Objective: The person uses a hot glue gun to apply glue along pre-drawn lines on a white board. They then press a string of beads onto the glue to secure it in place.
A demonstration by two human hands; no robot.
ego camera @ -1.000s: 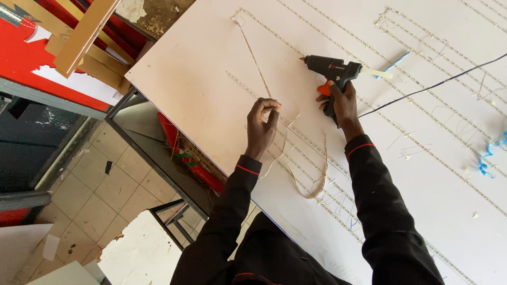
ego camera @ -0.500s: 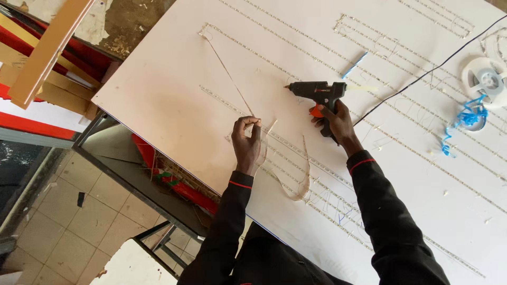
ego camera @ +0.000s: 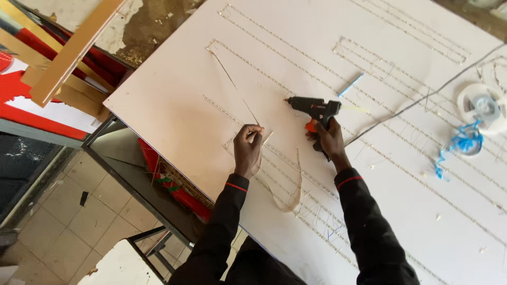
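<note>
The right hand is closed around the grip of a black hot glue gun with an orange trigger, and the gun's nozzle points left, hovering just above the large white board; a clear glue stick pokes out of its back end and a thin dark cord trails away to the right across the panel. Compared with the two earlier views, the gun sits in much the same pose, so no fresh squeeze of glue can be read from the pictures. The left hand has its fingers curled and pinched on a thin, pale flexible strip, pressing it where it meets a dotted outline on the board; a second earlier it held the same spot. From the pinch the strip runs up and to the left along the dotted line, while its loose tail curls down between the two arms. Since both hands have kept their places, the work looks paused at holding the strip down while the glue takes, though that is a judgement. Well apart to the right lie a white spool with a tangle of blue cord, and a small blue stick rests just beyond the gun.
</note>
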